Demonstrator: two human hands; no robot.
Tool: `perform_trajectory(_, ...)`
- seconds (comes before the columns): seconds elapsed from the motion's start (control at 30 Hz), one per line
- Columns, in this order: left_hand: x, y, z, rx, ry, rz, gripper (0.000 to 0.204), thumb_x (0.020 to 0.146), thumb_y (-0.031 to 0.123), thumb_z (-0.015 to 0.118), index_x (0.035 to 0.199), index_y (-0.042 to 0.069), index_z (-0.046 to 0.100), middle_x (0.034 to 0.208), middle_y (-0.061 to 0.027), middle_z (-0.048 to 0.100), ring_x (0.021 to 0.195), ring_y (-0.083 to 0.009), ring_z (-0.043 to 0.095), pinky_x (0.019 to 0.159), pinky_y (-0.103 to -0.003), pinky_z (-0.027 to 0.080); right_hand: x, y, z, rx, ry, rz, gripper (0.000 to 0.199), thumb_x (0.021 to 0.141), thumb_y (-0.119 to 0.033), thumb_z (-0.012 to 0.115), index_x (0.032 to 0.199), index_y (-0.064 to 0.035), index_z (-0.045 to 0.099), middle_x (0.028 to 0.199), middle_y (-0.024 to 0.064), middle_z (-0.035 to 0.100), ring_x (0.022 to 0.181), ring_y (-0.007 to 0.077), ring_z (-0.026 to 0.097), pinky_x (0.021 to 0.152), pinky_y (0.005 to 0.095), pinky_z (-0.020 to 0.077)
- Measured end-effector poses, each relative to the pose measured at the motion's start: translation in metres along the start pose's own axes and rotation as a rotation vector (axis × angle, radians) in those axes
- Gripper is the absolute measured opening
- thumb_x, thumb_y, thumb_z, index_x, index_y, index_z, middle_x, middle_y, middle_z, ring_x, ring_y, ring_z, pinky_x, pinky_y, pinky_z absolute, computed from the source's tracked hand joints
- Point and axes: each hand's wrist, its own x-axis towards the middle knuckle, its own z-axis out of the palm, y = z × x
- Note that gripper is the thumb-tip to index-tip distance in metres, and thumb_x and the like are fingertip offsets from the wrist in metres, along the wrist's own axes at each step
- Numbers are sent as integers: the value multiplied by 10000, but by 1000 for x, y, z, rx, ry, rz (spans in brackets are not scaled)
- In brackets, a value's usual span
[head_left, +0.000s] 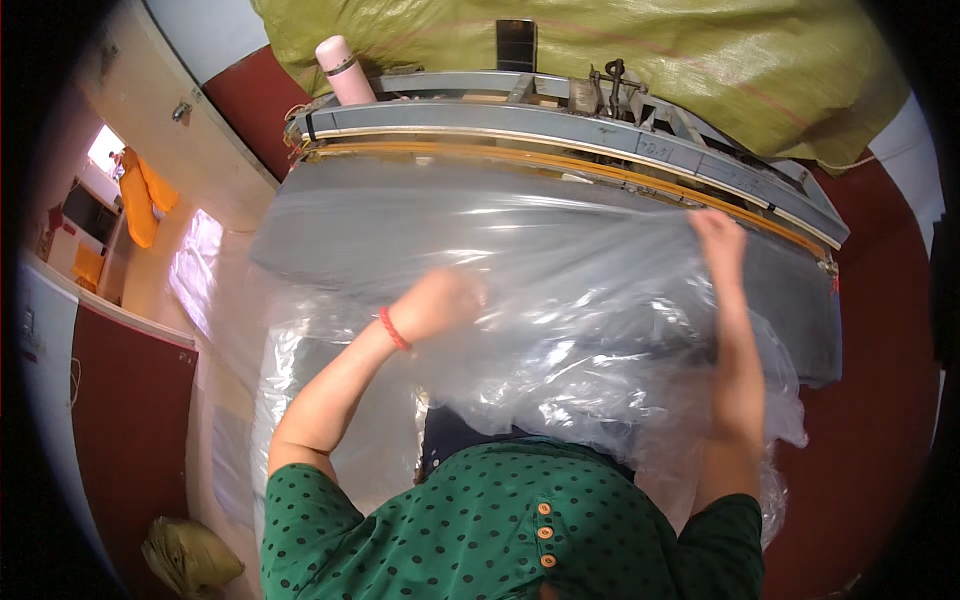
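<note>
A large sheet of clear plastic film (pixel 590 290) spreads over the grey worktop (pixel 330 220) and hangs in creases down toward my lap. Up at the right, my right hand (pixel 718 238) is closed in a pinch on the film's far edge, and taut folds run leftward from it. My left hand (pixel 445 302), with a red bracelet at the wrist, is over the film left of the middle. Motion blurs its fingers, so their grip cannot be made out. More film lies crumpled below both forearms.
Behind the worktop runs a grey metal frame (pixel 400 122) with an orange strip (pixel 480 152). A pink bottle (pixel 345 72) and a dark phone-like slab (pixel 516 45) stand by it, before a yellow-green woven sheet (pixel 700 60). A door (pixel 170 90) opens at left; a sack (pixel 190 555) sits low left.
</note>
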Motion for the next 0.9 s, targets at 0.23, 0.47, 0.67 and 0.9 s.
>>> perform_trajectory(0.23,-60,-31,-61,542,43,-176,92,681,84,563,760,36,566,646,-162,543,608,-283,558,584,-377,432,-18,193,-250,-348,318,100,239,780,-231,618,809,6,627,689,1,583,651,68,484,629,219,404)
perform_trajectory(0.47,-76,-13,-185,431,105,-424,114,677,41,524,760,-13,581,609,-118,544,567,-166,539,566,-290,427,-38,238,-306,-439,324,175,236,805,-232,595,790,3,612,678,-29,549,656,59,465,628,202,389)
perform_trajectory(0.67,-146,-80,-254,222,186,-702,35,650,4,536,659,-25,517,567,-43,519,537,-106,488,532,-251,409,-27,251,-328,-450,289,193,262,816,-258,580,799,2,604,684,-28,532,667,64,442,642,205,380)
perform_trajectory(0.9,-135,-78,-261,1305,811,-444,339,656,-52,474,983,20,527,981,-128,570,871,-270,547,748,-363,455,-29,244,-315,-563,305,237,373,801,-361,573,828,10,606,720,30,585,673,113,479,666,255,402)
